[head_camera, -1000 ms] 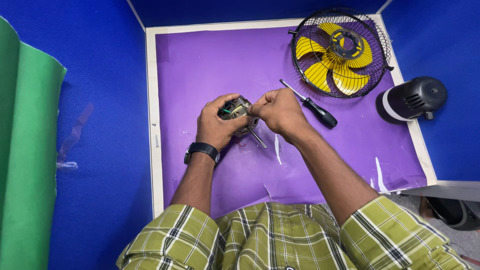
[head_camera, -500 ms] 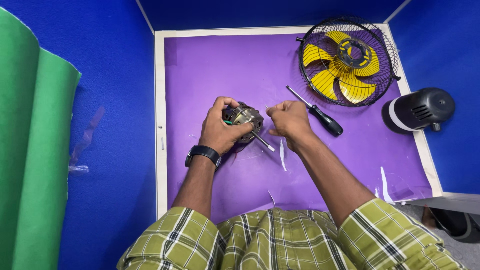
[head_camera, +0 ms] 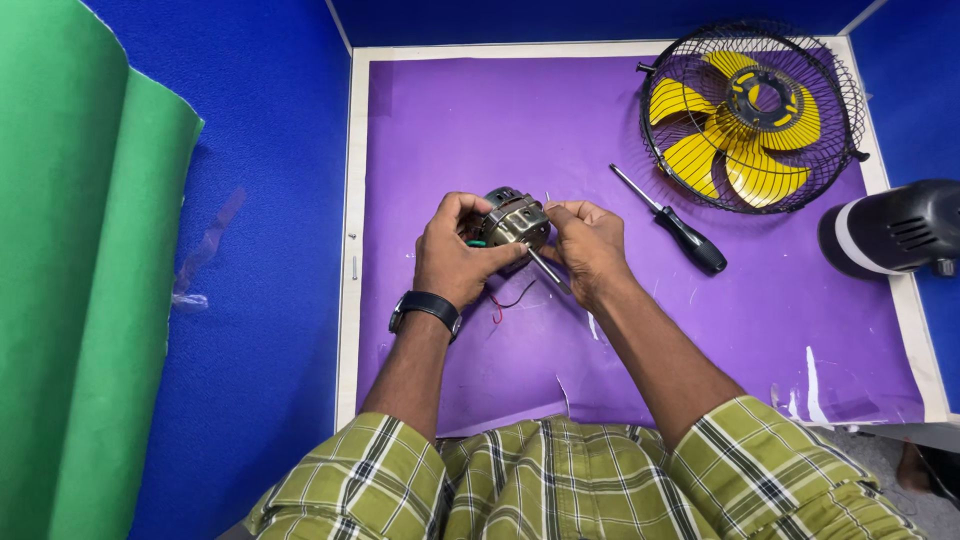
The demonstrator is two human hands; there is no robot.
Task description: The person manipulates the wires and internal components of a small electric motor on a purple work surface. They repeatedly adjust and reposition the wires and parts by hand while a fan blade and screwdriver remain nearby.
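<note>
My left hand [head_camera: 455, 255], with a black watch on its wrist, grips a small metal fan motor [head_camera: 514, 220] above the purple mat [head_camera: 620, 150]. A steel shaft sticks out of the motor toward me, and thin red and dark wires [head_camera: 505, 300] hang below it. My right hand [head_camera: 588, 245] pinches at the motor's right side, fingers closed on it; what the fingertips hold is too small to tell.
A black-handled screwdriver [head_camera: 668, 220] lies right of my hands. A black wire fan guard with yellow blades [head_camera: 748, 115] rests at the back right. A black fan housing [head_camera: 890, 230] sits at the right edge. A green roll [head_camera: 80, 280] stands at left, against blue walls.
The view has shifted, so the mat and hands sit slightly differently in frame. Both hands keep hold of the motor, with small finger movements at its right side.
</note>
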